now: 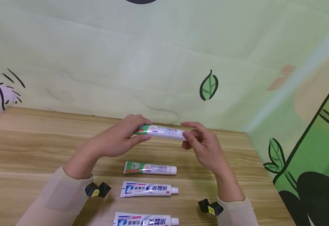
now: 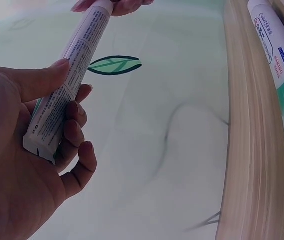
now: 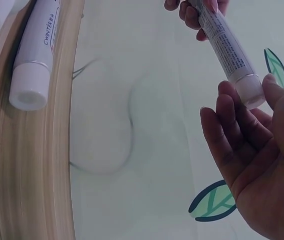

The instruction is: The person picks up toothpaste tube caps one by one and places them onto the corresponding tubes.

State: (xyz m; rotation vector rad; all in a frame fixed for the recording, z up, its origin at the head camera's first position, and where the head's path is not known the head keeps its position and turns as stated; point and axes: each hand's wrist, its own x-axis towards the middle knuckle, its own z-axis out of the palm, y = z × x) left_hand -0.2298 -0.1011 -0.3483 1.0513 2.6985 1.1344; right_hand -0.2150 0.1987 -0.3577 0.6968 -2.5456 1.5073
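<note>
Both hands hold one green-and-white toothpaste tube (image 1: 165, 132) above the far part of the table. My left hand (image 1: 119, 135) grips its flat, green end between thumb and fingers. At the other end my right hand (image 1: 205, 144) pinches the white cap (image 3: 249, 91) between thumb and fingertips. Small print covers the side of the tube seen in the wrist views. Below the hands, a matching green-and-white tube (image 1: 150, 168) lies on the table, its cap to the right. Nearer lie two white-and-blue toothpaste tubes, a middle one (image 1: 147, 189) and a front one (image 1: 144, 219) cut off by the frame.
The wooden table (image 1: 40, 141) meets a pale green printed backdrop (image 1: 96, 62) along its far edge. Another printed sheet (image 1: 317, 141) stands along the right side. Black cubes (image 1: 97, 190) are fixed at the sleeve cuffs.
</note>
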